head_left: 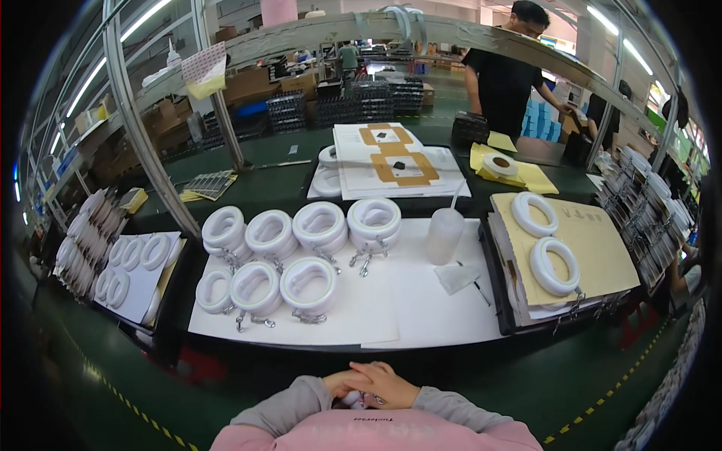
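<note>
Close to my body at the lower edge, my left hand point(342, 382) and my right hand point(387, 385) meet, with the right fingers lying across the left ones. Both are closed around a white ring with a metal chain point(352, 399), mostly covered by the fingers. In front of them, on white sheets point(421, 316), stand several stacks of white rings point(310, 284) with chains and clasps hanging from them. A translucent white bottle point(446, 237) with a thin spout stands to their right. Beside it lie a small clear packet point(456, 278) and a dark, thin pen-like tool point(482, 294).
A black tray point(492, 282) at right carries cardboard and two white rings point(555, 266). Another tray of rings point(139, 282) stands at left. Farther back are printed sheets point(353, 169) and a tape roll point(499, 164). A metal frame post point(143, 124) rises at left; a person point(502, 86) stands beyond.
</note>
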Tool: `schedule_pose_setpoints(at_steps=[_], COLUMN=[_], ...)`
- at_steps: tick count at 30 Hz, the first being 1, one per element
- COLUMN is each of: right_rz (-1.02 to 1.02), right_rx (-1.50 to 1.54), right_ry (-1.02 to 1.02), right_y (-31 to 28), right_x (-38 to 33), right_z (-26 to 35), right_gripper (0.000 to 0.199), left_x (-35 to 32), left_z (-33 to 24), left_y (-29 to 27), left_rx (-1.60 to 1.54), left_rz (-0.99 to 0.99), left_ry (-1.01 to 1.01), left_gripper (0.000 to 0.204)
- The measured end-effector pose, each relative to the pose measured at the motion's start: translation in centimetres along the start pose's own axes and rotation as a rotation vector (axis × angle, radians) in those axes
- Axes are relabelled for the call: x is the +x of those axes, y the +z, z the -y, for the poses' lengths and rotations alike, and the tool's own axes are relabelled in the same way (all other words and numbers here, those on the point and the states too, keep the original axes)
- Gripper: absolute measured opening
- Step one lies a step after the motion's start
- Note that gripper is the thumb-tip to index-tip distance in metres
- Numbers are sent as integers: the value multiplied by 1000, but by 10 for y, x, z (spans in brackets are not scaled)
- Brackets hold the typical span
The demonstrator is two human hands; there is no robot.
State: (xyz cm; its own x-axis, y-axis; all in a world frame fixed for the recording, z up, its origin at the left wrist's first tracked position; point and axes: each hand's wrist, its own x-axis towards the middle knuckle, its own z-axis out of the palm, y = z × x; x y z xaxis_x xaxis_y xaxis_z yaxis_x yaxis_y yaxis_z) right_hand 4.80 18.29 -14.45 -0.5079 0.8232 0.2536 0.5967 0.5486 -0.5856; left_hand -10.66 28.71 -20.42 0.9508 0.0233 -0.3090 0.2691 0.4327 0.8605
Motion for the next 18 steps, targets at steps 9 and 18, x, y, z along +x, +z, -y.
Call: schedule_pose_setpoints(at_steps=[9,18], right_rz=[-394,-364], right_rx=[47,527], right_ry=[226,161], right_y=[48,37], right_x=[19,19], right_z=[19,54], right_gripper=[42,53], left_x=[-16,-55], left_z=[-6,4], left_y=[-5,11], left_rx=[-198,-250], left_rz=[-239,21], left_ry=[-304,-240], left_gripper=[17,28])
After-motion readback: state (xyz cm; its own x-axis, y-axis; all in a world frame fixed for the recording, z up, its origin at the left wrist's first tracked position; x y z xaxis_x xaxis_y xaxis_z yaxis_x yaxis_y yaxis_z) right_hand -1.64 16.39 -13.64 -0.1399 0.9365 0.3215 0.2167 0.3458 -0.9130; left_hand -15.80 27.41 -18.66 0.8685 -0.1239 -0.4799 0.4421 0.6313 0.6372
